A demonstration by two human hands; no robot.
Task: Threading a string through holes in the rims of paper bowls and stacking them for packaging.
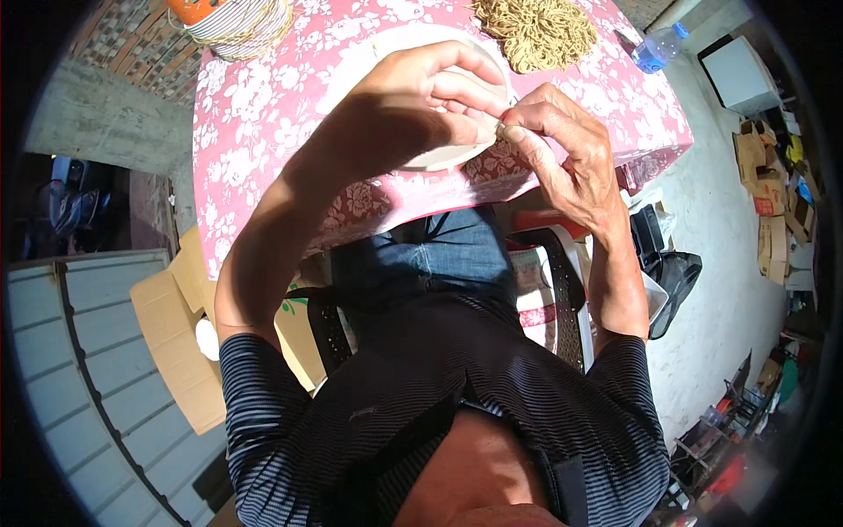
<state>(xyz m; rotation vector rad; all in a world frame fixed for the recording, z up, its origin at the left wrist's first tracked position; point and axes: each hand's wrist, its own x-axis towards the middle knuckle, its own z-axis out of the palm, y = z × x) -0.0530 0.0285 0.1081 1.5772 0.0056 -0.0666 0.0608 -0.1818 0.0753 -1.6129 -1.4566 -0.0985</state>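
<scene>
Over a round white dish (347, 75) on the table, my left hand (439, 95) is raised with its fingers curled and its thumb bent toward their tips. My right hand (569, 149) meets it from the right side, thumb and index finger pinched together. The fingertips of both hands come together at one small spot above the dish's right edge. Something tiny and pale seems to be between them, too small to name. Beyond my right hand lies a bundle of tan cord (537, 35).
A pink flowered cloth (250, 140) covers the table. At its far left stands an orange and white container (235, 28) with cord around it. A plastic bottle (659, 48) is at the far right corner. Cardboard (176, 334) leans low on the left; boxes (771, 189) line the right.
</scene>
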